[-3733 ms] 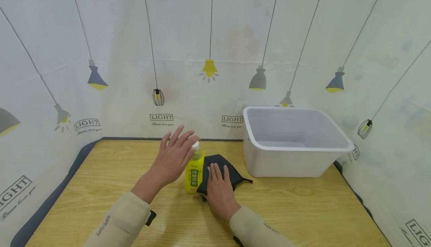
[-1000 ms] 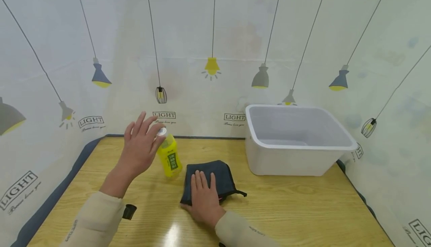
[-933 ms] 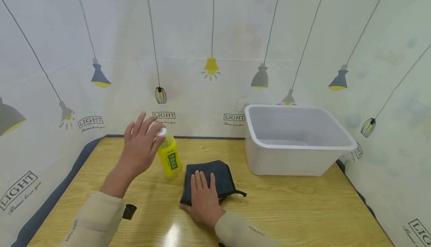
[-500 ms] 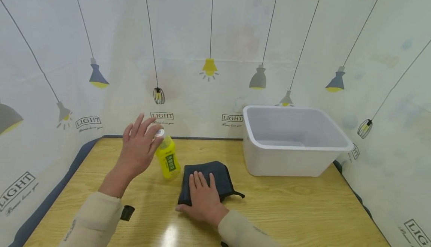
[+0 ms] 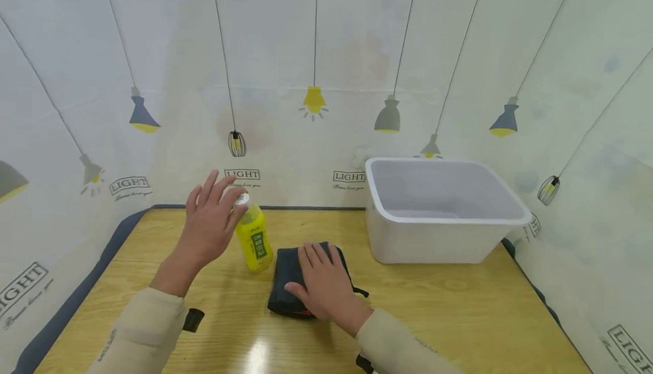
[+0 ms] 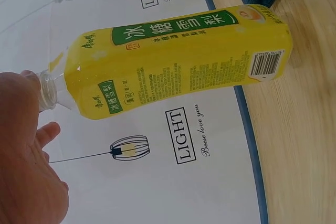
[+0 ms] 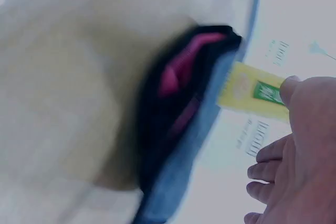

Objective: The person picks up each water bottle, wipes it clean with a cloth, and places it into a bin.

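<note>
My left hand (image 5: 209,226) pinches a yellow drink bottle (image 5: 257,242) at its white cap with thumb and forefinger, other fingers spread. In the left wrist view the bottle (image 6: 173,61) shows a yellow label with green panels and a barcode near its base. It leans slightly, its base at the table. To its right lies a dark blue cloth pouch (image 5: 288,272) with black edging and a short black strap. My right hand (image 5: 326,277) is over the pouch, fingers extended. The right wrist view looks into the pouch's gaping side, where pink (image 7: 178,72) shows inside.
A large white plastic tub (image 5: 433,238) stands at the back right of the wooden table (image 5: 449,317). Behind and around the table hangs a pale sheet (image 5: 285,51) printed with lamps and lettering, its dark blue border along the table edge.
Since the first frame, the bottle has moved left in my left hand, away from the pouch, which also shifted left. In the last half second my right hand has moved rightward over the pouch.
</note>
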